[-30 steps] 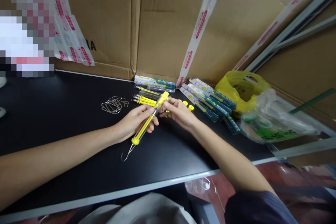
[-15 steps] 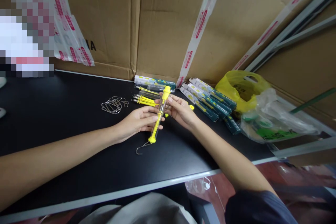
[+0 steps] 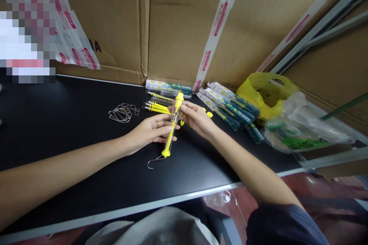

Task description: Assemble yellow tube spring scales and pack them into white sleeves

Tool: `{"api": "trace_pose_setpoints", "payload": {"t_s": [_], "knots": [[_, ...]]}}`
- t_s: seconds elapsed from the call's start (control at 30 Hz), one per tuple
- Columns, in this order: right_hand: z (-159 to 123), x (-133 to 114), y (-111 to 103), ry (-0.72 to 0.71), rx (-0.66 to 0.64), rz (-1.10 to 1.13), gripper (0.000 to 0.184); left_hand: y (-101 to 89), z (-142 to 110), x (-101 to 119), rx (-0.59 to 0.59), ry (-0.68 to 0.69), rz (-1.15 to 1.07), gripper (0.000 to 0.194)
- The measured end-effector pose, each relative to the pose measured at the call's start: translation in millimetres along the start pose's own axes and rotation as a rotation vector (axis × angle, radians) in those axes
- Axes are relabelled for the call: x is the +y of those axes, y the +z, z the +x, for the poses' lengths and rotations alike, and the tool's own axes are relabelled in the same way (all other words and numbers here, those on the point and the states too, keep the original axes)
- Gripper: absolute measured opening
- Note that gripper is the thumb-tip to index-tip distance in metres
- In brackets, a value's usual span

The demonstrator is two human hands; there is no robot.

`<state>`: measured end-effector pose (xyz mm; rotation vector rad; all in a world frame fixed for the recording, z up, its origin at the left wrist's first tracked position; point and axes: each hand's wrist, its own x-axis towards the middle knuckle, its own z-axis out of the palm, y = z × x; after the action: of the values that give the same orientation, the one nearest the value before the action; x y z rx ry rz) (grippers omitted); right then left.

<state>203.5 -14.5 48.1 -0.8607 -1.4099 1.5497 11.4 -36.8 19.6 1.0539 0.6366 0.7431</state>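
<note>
A tubular spring scale [image 3: 170, 138] with a clear barrel and yellow inner parts is held tilted above the black table. Its yellow cap [image 3: 178, 98] points up and away, and a metal hook [image 3: 152, 162] hangs from the yellow lower end. My left hand [image 3: 153, 131] grips the middle of the barrel between thumb and fingers. Near the cap, my right hand [image 3: 196, 118] closes round the upper barrel, some of its fingers hidden behind it. Beyond the hands lie several yellow scale inner parts [image 3: 156, 107] and small yellow pieces [image 3: 209, 115].
Loose metal hooks [image 3: 123, 113] lie left of my hands. Several printed boxes [image 3: 227, 105] are stacked at the right, another box [image 3: 168, 86] at the back. A yellow bag [image 3: 247, 95] and a clear plastic bag [image 3: 304, 134] sit farther right. Cardboard [image 3: 175, 26] stands behind the table.
The view has shifted slightly. Both hands keep their hold on the spring scale, which stays in nearly the same place and tilt.
</note>
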Motion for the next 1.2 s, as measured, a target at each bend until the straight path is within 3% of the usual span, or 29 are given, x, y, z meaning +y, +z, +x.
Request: {"api": "trace_pose_setpoints", "payload": {"t_s": [0.2, 0.4, 0.9, 1.07, 1.2], "knots": [[1, 2, -2, -0.024, 0.035, -0.01, 0.031, 1.1, 1, -2, 0.011, -0.005, 0.025, 0.051], [3, -12, -9, -0.033, 0.122, 0.028, 0.036, 2.9, 2, -4, -0.017, -0.064, 0.101, 0.057], [13, -28, -47, -0.226, 0.317, 0.062, 0.031, 6.8, -6, -7, -0.103, -0.056, 0.374, 0.072], [16, -29, -60, -0.276, 0.397, 0.088, 0.027, 8.0, -6, -7, -0.088, -0.084, 0.431, 0.055], [13, -20, -44, -0.196, 0.318, 0.062, 0.034, 9.6, -7, -10, -0.049, -0.035, 0.483, 0.03]]}}
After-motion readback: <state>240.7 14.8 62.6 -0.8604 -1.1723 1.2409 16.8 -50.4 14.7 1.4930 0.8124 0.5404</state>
